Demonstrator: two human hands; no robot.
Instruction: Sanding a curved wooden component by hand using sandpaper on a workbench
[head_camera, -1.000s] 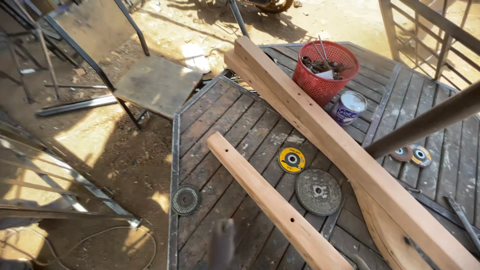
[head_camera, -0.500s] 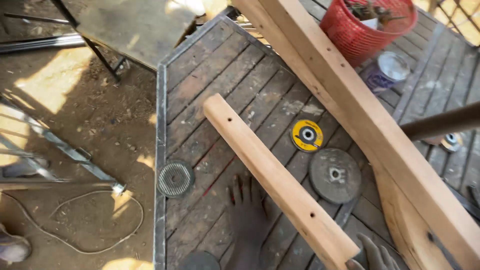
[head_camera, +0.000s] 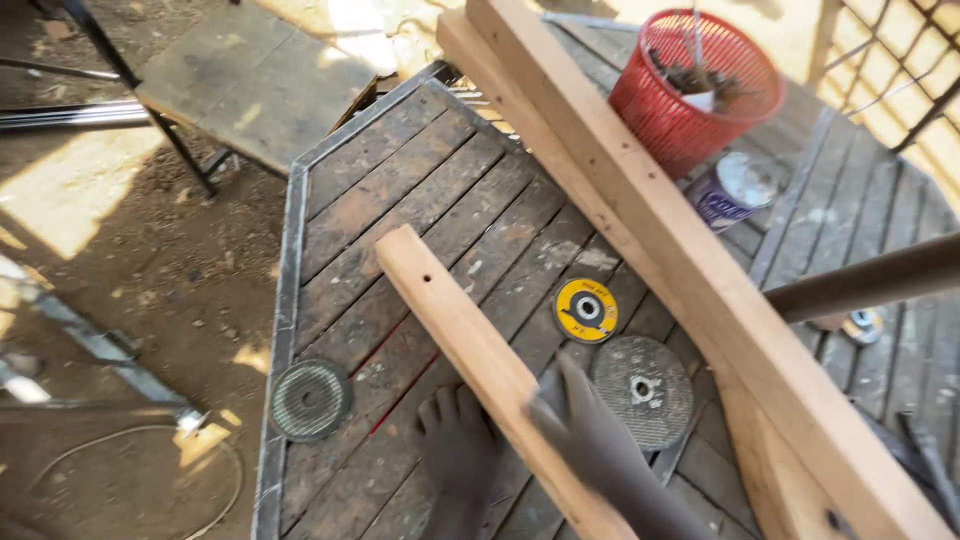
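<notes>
A short pale wooden beam lies slantwise on the slatted wooden table. My left hand rests flat on the slats against the beam's left side, fingers apart. My right hand, blurred, lies across the beam's near part with fingers spread. Its fingertips are close to a grey grinding disc. A yellow disc sits just beyond that. A long thick beam runs slantwise across the table to the right of both discs.
A red mesh basket and a white-lidded can stand behind the long beam. A dark bar juts in from the right. Another disc lies at the table's left edge. On the dirt ground are a bench and a cable.
The view has moved closer and lower over the table. Both hands have come up into view from the bottom edge, and the right hand has reached across the short beam.
</notes>
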